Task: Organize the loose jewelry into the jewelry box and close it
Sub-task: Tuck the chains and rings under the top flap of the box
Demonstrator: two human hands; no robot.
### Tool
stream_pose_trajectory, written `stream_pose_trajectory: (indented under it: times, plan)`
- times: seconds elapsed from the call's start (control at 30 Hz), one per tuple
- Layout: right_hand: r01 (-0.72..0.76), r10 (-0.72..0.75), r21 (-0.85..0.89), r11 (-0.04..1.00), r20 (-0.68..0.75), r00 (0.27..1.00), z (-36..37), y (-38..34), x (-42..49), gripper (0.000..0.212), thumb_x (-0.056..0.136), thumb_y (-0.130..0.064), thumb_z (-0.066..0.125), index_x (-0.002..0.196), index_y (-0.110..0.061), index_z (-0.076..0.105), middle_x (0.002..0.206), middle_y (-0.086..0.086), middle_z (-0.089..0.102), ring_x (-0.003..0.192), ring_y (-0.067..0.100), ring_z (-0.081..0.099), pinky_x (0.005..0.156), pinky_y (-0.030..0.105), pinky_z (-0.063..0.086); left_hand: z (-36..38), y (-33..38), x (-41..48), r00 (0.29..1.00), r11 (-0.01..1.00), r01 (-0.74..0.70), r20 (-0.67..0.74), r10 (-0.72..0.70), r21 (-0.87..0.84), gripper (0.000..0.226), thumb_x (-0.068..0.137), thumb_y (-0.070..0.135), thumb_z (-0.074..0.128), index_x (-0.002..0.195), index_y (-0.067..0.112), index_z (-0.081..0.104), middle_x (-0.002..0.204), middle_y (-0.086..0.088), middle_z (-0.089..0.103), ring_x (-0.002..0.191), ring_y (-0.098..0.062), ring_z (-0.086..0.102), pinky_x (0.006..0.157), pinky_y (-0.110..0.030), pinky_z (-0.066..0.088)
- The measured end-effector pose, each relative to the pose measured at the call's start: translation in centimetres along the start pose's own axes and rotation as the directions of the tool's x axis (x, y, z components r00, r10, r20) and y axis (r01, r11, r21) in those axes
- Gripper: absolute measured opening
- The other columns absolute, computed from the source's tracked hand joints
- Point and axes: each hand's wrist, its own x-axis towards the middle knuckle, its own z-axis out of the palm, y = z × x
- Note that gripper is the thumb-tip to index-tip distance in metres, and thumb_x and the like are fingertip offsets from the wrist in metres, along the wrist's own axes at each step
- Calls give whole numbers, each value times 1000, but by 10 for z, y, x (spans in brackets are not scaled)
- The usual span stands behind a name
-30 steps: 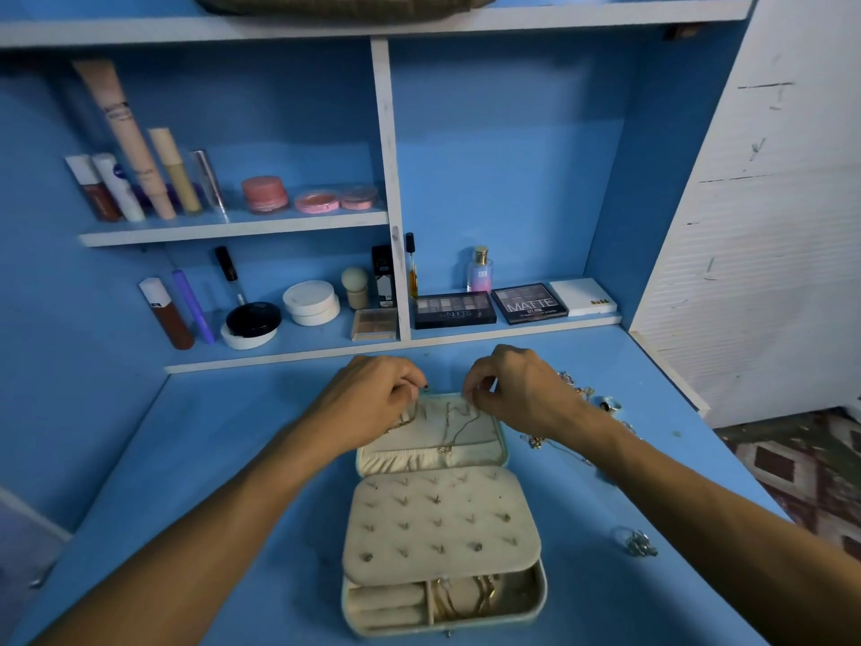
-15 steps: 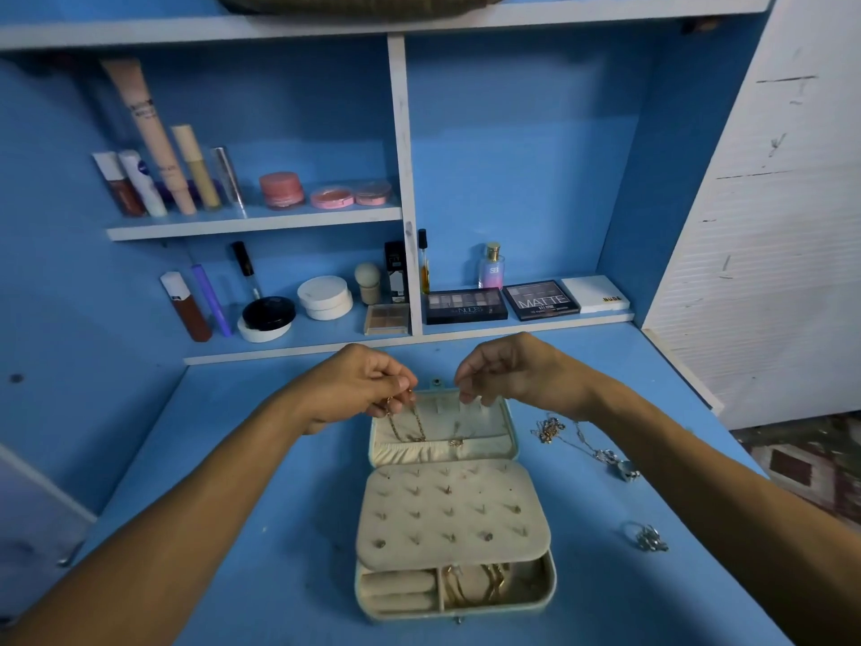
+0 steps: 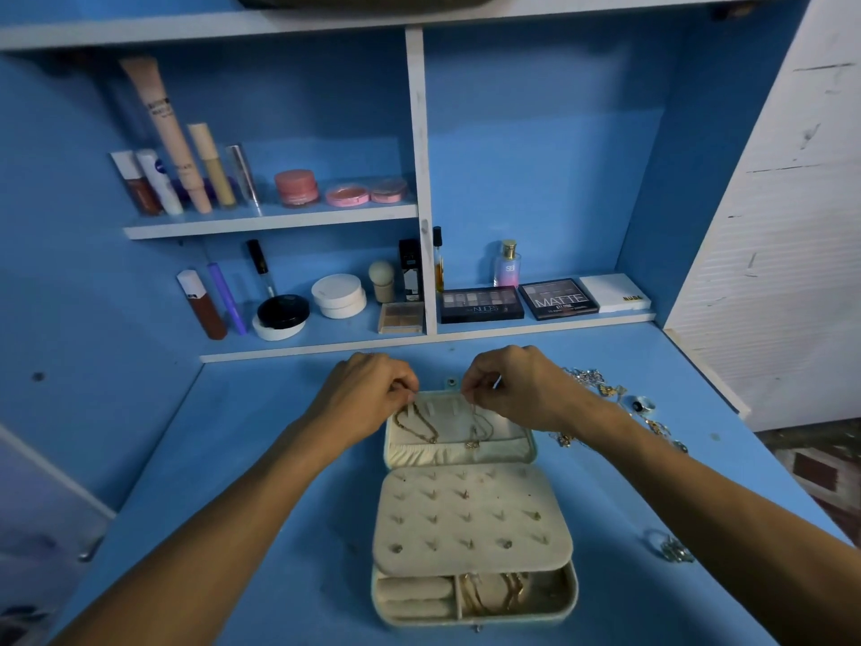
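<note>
Cream jewelry box (image 3: 550, 538), open on a blue bench (image 3: 261, 459). At its lid's far edge, left hand (image 3: 363, 396) and right hand (image 3: 517, 389) each pinch a thin gold chain (image 3: 475, 428) with curled fingers. The chains drape limp inside the lid. They look light and tangle-prone, best held near the clasp.

Leaving bare tabletop (image 3: 242, 459) open along the left of the jewelry box (image 3: 473, 515), narrowing the right with loose jewelry (image 3: 605, 389) strewn toward the far corner and a ring cluster (image 3: 671, 550) nearer, crowding its lid with left hand (image 3: 368, 394) and right hand (image 3: 517, 389) pinching chains (image 3: 419, 426), closing the back with the cosmetics shelf (image 3: 326, 348).
</note>
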Motion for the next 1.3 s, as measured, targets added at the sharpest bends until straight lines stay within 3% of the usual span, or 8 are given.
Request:
stream_pose_trajectory:
  times: [0.13, 0.33, 0.47, 0.6, 0.77, 0.9, 1.07, 1.3]
  plan:
    - [3, -3, 4, 1000, -26, 1000, 2, 1, 0, 13, 91, -13, 68, 99, -20, 75, 95, -6, 74, 81, 5, 66, 74, 14, 52, 3, -2, 1, 999, 992, -47, -12, 48, 120, 12, 94, 24, 68, 101, 26, 78, 89, 9, 49, 93, -16, 56, 78, -32, 45]
    - [47, -48, -24, 999, -53, 997, 5, -3, 0, 13, 91, -10, 67, 100, -17, 75, 96, -5, 74, 80, 5, 64, 78, 20, 56, 5, -6, -10, 986, 984, -166, -10, 167, 72, 18, 96, 22, 67, 107, 30, 78, 94, 6, 55, 95, -19, 55, 82, -35, 46]
    - [31, -32, -4, 999, -58, 998, 5, 0, 2, 13, 91, -9, 67, 99, -17, 75, 95, -4, 75, 82, 7, 66, 80, 23, 57, 3, -6, -20, 975, 988, -156, 160, 156, -12, 29, 93, 22, 67, 106, 46, 76, 97, 9, 55, 96, -10, 48, 87, -31, 42]
    - [24, -24, 8, 1000, -50, 998, 5, -1, 1, 14, 92, -8, 67, 99, -16, 75, 96, -3, 74, 82, 7, 65, 76, 15, 53, -5, -7, -27, 962, 992, -121, 240, 129, -48, 31, 93, 23, 65, 102, 51, 75, 100, 15, 58, 98, -5, 48, 91, -27, 40]
    - [18, -17, 24, 1000, -54, 998, 4, -3, -1, 14, 92, -7, 66, 100, -15, 74, 94, -4, 73, 77, 4, 63, 69, 5, 46, -12, -2, -30, 953, 995, -89, 285, 98, -45, 30, 93, 17, 59, 98, 39, 78, 96, 19, 67, 95, 0, 56, 86, -11, 40]
    - [27, -25, 35, 999, -57, 998, 4, -4, -1, 14, 91, -8, 67, 99, -15, 75, 93, -6, 73, 73, -5, 60, 67, 3, 46, -12, -3, -30, 970, 995, -31, 236, 53, -98, 18, 91, 21, 61, 95, 34, 73, 90, 19, 69, 88, 1, 62, 83, -29, 54]
    - [41, -38, 46, 998, -65, 997, 3, -7, 0, 13, 92, -9, 67, 100, -15, 75, 93, -5, 74, 75, -4, 61, 71, 7, 49, 0, 1, -35, 959, 985, -111, 275, 71, 134, 60, 85, 34, 27, 135, 47, 57, 116, 15, 50, 100, -8, 38, 88, -32, 31]
    - [40, -37, 41, 998, -54, 998, 5, -7, 0, 12, 92, -10, 68, 101, -16, 75, 94, -6, 74, 77, 0, 63, 72, 8, 50, 0, 8, -43, 966, 979, -111, 251, 65, 171, 62, 85, 33, 20, 125, 52, 63, 107, 24, 53, 104, -5, 39, 92, -34, 23]
